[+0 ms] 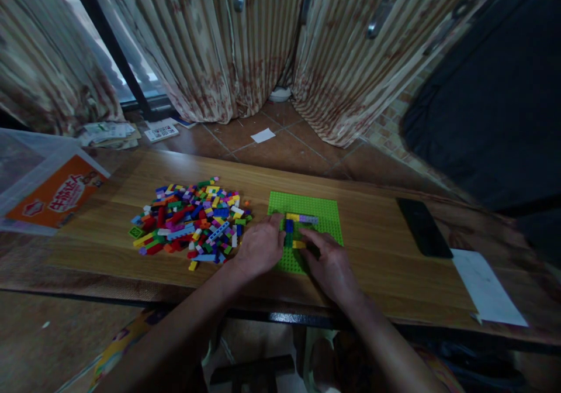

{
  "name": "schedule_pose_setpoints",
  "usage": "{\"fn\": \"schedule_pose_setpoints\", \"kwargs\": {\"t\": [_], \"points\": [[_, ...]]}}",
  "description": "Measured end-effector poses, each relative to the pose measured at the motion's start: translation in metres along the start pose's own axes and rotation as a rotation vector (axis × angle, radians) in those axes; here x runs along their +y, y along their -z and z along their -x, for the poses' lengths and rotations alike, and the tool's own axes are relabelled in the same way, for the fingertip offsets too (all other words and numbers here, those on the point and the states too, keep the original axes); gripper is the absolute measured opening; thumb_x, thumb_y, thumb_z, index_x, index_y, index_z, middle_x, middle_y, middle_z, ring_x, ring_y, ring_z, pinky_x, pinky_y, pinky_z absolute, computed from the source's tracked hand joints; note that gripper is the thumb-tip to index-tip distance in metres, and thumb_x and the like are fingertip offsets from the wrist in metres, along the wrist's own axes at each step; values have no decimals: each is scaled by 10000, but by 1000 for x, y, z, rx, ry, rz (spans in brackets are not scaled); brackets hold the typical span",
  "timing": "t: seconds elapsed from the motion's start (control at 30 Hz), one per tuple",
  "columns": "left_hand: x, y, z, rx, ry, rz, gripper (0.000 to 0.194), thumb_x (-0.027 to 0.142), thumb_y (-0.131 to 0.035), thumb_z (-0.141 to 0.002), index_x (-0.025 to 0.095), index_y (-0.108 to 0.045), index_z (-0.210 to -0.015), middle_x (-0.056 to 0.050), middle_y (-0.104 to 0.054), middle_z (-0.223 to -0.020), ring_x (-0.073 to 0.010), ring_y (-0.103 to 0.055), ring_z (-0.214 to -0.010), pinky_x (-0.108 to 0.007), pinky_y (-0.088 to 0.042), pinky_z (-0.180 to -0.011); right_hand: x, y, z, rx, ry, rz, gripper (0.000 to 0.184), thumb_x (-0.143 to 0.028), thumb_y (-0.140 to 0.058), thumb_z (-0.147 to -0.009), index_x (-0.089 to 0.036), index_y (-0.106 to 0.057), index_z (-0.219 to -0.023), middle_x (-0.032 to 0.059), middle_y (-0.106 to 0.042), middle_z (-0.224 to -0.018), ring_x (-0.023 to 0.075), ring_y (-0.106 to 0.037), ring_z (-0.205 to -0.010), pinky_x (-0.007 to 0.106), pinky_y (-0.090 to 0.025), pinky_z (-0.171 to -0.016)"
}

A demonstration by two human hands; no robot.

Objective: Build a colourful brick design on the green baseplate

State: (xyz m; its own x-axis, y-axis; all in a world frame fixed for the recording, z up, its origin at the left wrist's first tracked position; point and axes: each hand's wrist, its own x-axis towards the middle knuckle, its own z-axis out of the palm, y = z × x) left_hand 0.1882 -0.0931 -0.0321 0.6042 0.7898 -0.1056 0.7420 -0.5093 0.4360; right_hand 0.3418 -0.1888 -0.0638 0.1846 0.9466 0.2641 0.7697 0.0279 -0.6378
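A light green baseplate (324, 211) lies on the wooden table. A few bricks stand on it: a yellow and purple row (302, 219), a blue brick (288, 226) and a yellow brick (298, 244). My left hand (260, 245) rests on the plate's left edge, fingers curled, touching the blue brick. My right hand (331, 261) lies over the plate's lower part, fingertips pressed by the yellow brick. A heap of loose coloured bricks (190, 220) lies to the left of the hands.
A black phone (423, 226) and a white sheet (486, 288) lie on the table's right side. A clear plastic box with an orange label (52, 191) stands at the left. Curtains and a tiled floor are behind the table.
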Motion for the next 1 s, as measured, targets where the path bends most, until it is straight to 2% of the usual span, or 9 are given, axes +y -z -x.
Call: {"fn": "schedule_pose_setpoints", "kwargs": {"t": [0.4,0.6,0.77,0.9,1.0], "points": [[-12,-8,-1,8,-34,82,452,173,-468,-866,156,-478,-1317,-99,-694,-1028,-219,-681,-922,-338,-515,-856,-1,0,-1,12,-14,-16,399,-122,-564,-828,-268,-647,-1190,51,-718,-1009,212,-668,-922,396,-546,-855],[-9,-3,3,-22,-36,80,434,174,-514,-842,154,-495,-1275,-82,-680,-1027,-211,-671,-931,-326,-514,-871,-3,0,-2,-6,-36,-22,374,-126,-571,-833,-247,-651,-1177,61,-720,-1026,215,-669,-919,402,-548,-849],[6,1,20,-29,-104,-60,381,199,-457,-894,179,-515,-1269,-104,-625,-1175,-233,-643,-1004,-345,-526,-856,-4,1,-3,-8,-32,-24,382,-112,-569,-835,-247,-647,-1183,60,-719,-1055,209,-668,-945,401,-539,-882],[18,-10,41,-58,-161,-191,436,202,-449,-912,196,-489,-1346,-106,-646,-1092,-234,-645,-945,-340,-544,-791,-3,0,-3,-7,-13,-25,403,-96,-575,-824,-254,-649,-1187,64,-714,-1090,214,-660,-988,406,-530,-904],[26,-23,55,-61,-201,-263,503,124,-422,-907,143,-436,-1409,-122,-673,-987,-226,-664,-871,-331,-554,-742,-2,0,-3,-5,-15,-26,402,-95,-571,-821,-255,-657,-1180,60,-722,-1034,208,-665,-941,395,-541,-874]]}}
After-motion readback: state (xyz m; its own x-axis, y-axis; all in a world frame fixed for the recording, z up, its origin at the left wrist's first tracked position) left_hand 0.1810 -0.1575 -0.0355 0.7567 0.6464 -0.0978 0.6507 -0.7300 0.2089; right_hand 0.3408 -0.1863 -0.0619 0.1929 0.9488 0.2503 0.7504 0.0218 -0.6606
